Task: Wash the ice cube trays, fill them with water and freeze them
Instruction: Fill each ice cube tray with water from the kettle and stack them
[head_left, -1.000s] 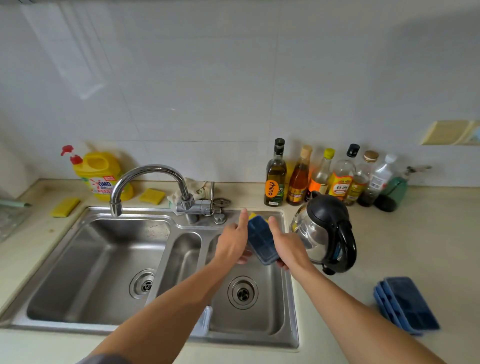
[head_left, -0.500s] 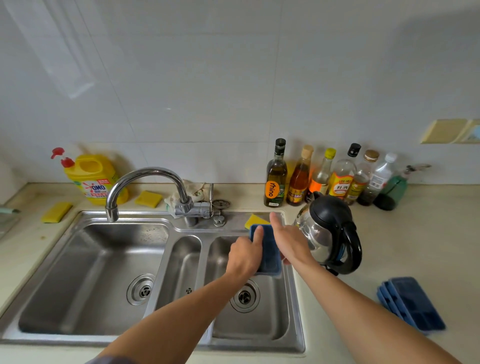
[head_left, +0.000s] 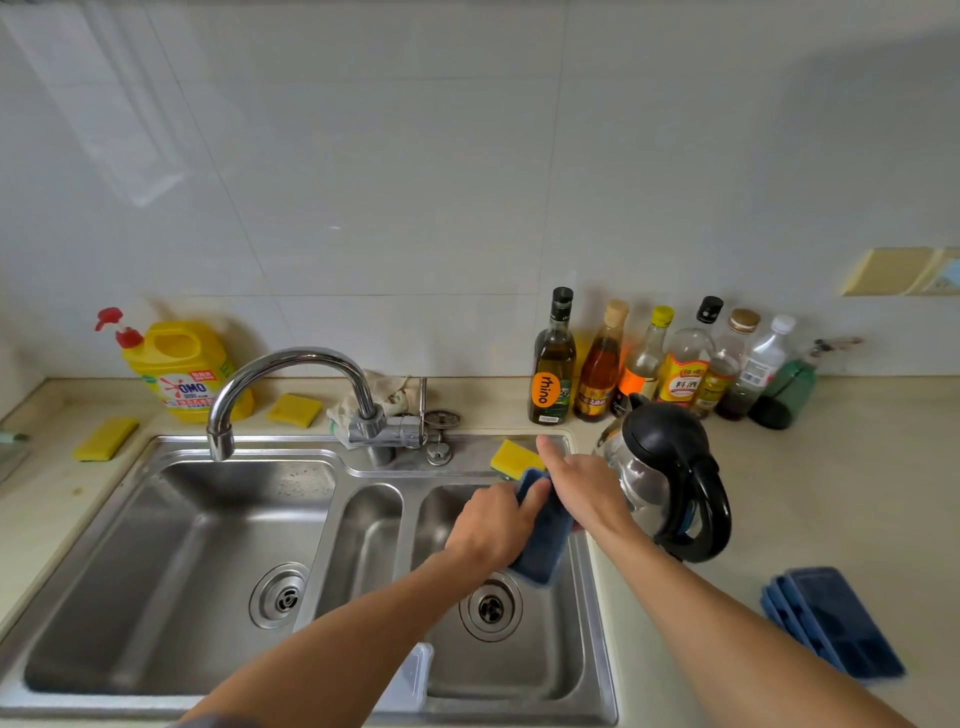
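Note:
A dark blue ice cube tray (head_left: 545, 545) is held over the right basin of the steel sink (head_left: 332, 457). My left hand (head_left: 493, 525) grips its left side, thumb across the top. My right hand (head_left: 582, 483) holds the tray's right edge, with its forefinger pointing toward the back wall. A stack of blue ice cube trays (head_left: 836, 623) lies on the counter at the right. The tap (head_left: 291, 389) points over the left basin, and no water shows from it.
A kettle (head_left: 670, 478) stands close to my right hand. Several bottles (head_left: 649, 364) line the wall. A yellow sponge (head_left: 514, 457) lies on the sink's back ledge, with two others (head_left: 293, 409) and a detergent jug (head_left: 182, 369) on the left counter. A clear lid (head_left: 410, 680) leans at the sink's front.
The tray has come down and nearer to me, toward the right basin's right side. My left hand slid lower along it. The yellow sponge behind it is now uncovered.

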